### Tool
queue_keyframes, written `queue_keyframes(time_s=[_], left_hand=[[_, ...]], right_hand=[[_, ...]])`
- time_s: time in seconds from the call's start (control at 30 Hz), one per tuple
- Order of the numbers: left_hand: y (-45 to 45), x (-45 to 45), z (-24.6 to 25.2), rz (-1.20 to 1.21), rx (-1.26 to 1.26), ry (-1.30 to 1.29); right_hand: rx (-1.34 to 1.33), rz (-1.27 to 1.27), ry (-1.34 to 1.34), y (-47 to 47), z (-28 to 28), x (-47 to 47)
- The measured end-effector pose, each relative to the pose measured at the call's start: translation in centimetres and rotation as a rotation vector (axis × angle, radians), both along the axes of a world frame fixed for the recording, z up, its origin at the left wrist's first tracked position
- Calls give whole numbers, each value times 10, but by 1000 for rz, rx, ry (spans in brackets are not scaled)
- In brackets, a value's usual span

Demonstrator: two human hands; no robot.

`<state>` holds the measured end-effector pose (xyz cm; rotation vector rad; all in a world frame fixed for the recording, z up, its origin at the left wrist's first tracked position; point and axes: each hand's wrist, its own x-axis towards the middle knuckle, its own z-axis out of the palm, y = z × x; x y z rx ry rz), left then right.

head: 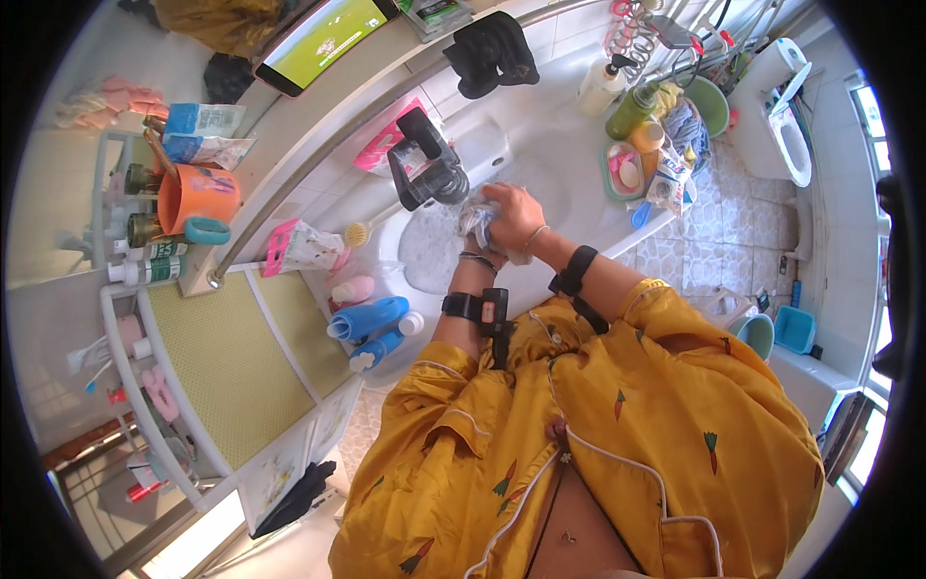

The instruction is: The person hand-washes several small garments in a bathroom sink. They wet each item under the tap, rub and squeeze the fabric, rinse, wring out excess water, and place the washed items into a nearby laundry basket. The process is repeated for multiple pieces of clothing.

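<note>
My right hand (pixel 517 216) grips a bunched, pale wet cloth (pixel 477 218), fingers curled over its top. Beneath it my left hand (pixel 487 250) holds the same cloth, and much of that hand is hidden by the fabric. Both hands are together at the right rim of a white basin (pixel 381 246) inside the bathtub. Foamy water (pixel 428 250) lies in the basin, left of the cloth. A black clamp-like mount (pixel 428 161) juts out just above the basin and partly covers its far side.
A yellow-headed scrub brush (pixel 357 234) and blue bottles (pixel 372 318) stand left of the basin. Pump bottles (pixel 633 110) and a soap dish (pixel 623 170) line the tub's right edge. A phone (pixel 325 43) with a lit screen rests on the ledge; a toilet (pixel 785 137) stands far right.
</note>
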<state>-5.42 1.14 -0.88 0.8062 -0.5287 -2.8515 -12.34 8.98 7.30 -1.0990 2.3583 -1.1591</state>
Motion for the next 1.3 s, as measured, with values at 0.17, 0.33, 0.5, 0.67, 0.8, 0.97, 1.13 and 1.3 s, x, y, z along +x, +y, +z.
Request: queue_keyframes(time_s=[0.17,0.33,0.5,0.67,0.8,0.97,1.13,1.3], left_hand=[[6,5,11,39,169,-43],[9,19,50,-16,182,-18],[7,3,57,-151,-206,-174],[5,3,43,-180,-157,-163],[11,3,35,-88,-179,-181],[34,-2,19,-82,-80,-134],[52,-14,20,-236,-142,-121],[68,-22,32,-282,-141,130]], right_hand=[[34,-67,-190,4,-3,-14],[89,3,24,21,-9,-30],[232,260,374,45,-5,-11],[69,297,265,63,12,3],[-455,217,-89,72,23,-2],[-210,-236,-103,82,19,-9],[-39,-389,-431,95,5,0],[10,-615,-183,80,4,11]])
